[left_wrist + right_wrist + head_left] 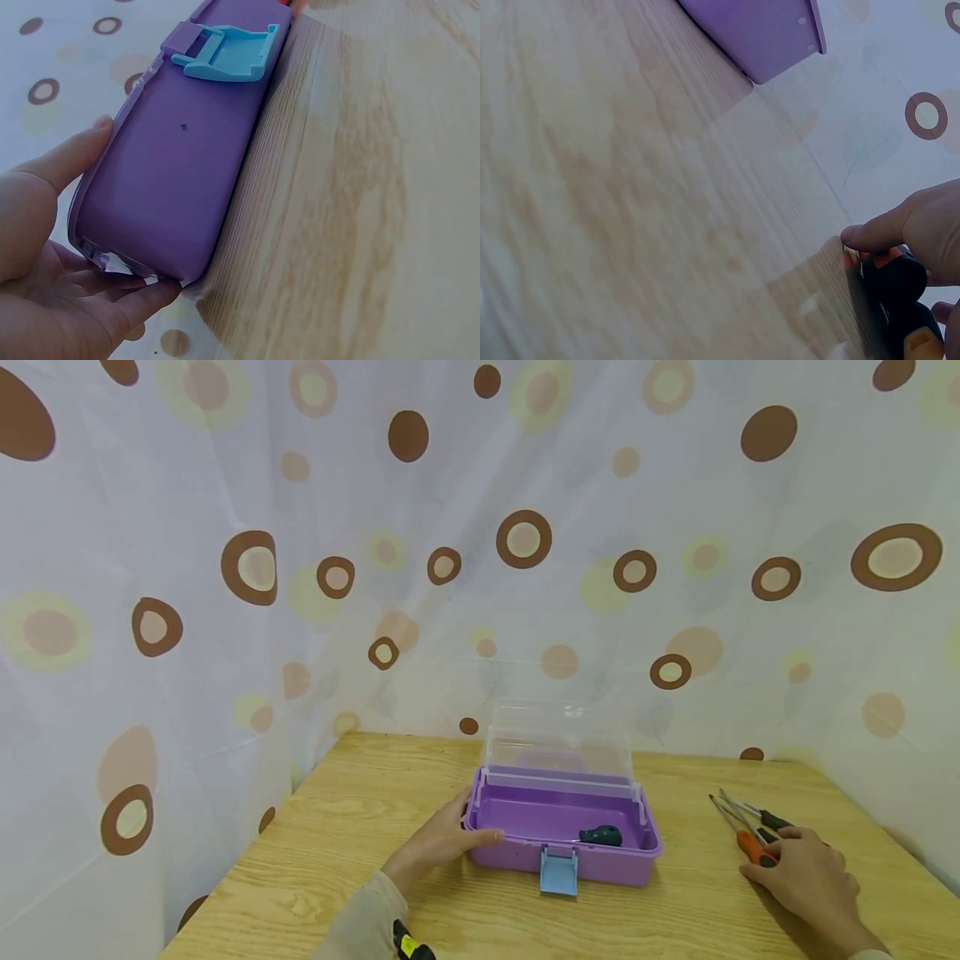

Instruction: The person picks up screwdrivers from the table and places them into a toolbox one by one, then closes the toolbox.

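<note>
A purple toolbox (600,865) stands on the table with its clear lid (558,739) raised and its light-blue latch (558,872) hanging down. Inside lies a screwdriver with a dark green handle (602,836). My left hand (442,839) grips the box's left end, the thumb (82,150) on the front rim and the fingers around the end wall. On the right, my right hand (813,877) holds an orange-and-black screwdriver (752,846) between thumb and fingers, partly hiding it. Beside it are more screwdrivers with dark handles (774,820), their shafts pointing away from me.
The wood-grain table (330,852) reaches back to a white curtain (337,468) with brown and beige circles. A black-and-yellow object (408,946) shows at the bottom edge beside my left sleeve (363,922); its kind is unclear.
</note>
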A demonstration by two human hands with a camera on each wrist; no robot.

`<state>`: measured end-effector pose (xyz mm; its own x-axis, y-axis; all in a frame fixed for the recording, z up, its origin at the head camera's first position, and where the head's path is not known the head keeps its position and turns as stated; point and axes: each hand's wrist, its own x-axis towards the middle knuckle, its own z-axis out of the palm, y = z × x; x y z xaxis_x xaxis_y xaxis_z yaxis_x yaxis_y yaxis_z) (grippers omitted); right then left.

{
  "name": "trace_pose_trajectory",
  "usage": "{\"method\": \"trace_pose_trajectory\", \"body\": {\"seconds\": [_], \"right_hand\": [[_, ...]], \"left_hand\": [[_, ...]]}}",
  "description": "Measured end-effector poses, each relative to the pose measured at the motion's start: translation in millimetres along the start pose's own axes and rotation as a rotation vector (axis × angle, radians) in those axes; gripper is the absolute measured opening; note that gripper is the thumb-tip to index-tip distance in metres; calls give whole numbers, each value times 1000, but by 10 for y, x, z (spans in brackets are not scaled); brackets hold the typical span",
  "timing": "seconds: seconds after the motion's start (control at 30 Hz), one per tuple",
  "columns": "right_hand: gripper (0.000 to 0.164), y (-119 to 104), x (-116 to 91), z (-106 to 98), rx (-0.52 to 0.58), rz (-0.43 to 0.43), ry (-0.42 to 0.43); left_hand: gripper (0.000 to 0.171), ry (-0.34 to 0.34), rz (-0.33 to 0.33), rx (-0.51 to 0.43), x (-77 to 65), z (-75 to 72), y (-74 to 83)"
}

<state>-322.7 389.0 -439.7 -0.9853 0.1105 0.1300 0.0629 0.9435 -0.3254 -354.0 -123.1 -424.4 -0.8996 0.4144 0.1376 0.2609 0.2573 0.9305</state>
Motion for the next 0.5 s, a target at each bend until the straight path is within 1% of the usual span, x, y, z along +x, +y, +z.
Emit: {"method": "trace_pose_trajectory", "body": {"seconds": [0.1, 0.23, 0.37, 0.5], "right_hand": [[69, -14, -11, 4, 8, 10, -2], [55, -27, -26, 11, 34, 27, 10], [50, -34, -27, 7, 39, 49, 18], [42, -37, 2, -4, 75, 70, 29]], "left_hand": [[99, -2, 7, 9, 6, 0, -6], [99, 1, 4, 6, 0, 7, 1], [99, 9, -7, 3, -14, 15, 22], [99, 6, 2, 10, -6, 5, 24]]}}
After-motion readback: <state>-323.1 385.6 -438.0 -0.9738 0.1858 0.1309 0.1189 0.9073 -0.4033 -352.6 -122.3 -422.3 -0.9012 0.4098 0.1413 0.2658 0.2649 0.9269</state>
